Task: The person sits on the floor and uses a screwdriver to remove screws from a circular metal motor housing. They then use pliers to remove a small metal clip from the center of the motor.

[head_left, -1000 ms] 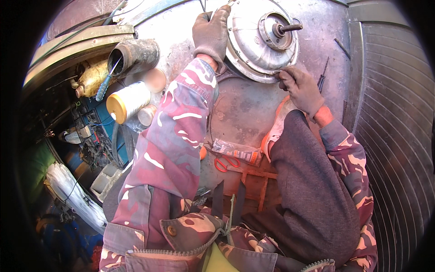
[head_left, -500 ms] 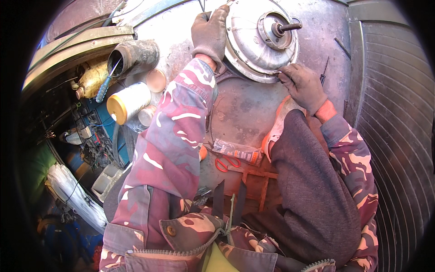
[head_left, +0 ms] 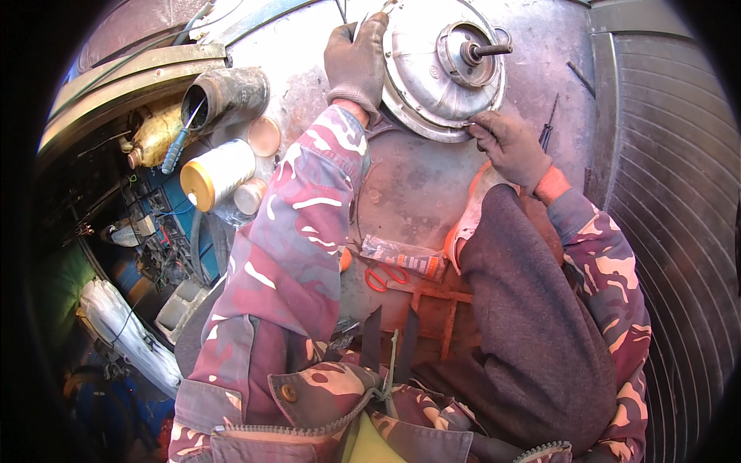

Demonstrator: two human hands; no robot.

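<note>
A round silver metal motor housing [head_left: 424, 73], with a ribbed cover and a dark shaft [head_left: 492, 50] sticking out of its hub, lies on the worn floor at the top. My left hand [head_left: 356, 63], in a dark work glove, is at its left edge. Its thumb and fingertips close near the upper rim, on something small and hard to make out. The gloved right hand [head_left: 511, 148] pinches at the housing's lower right rim. Whatever sits between those fingertips is too small to name. A thin dark screwdriver [head_left: 547, 131] lies just right of that hand.
Left stand a yellow-lidded white tub [head_left: 220, 175], a dark metal cylinder [head_left: 228, 96] and a blue-handled screwdriver [head_left: 176, 149]. Red-handled scissors [head_left: 386, 276] and a plastic packet [head_left: 401, 256] lie below, near my shoe [head_left: 472, 212]. A ribbed metal shutter [head_left: 671, 154] borders the right.
The right hand has shifted slightly left and down along the housing's rim. My left hand stays nearly in place at the upper left edge.
</note>
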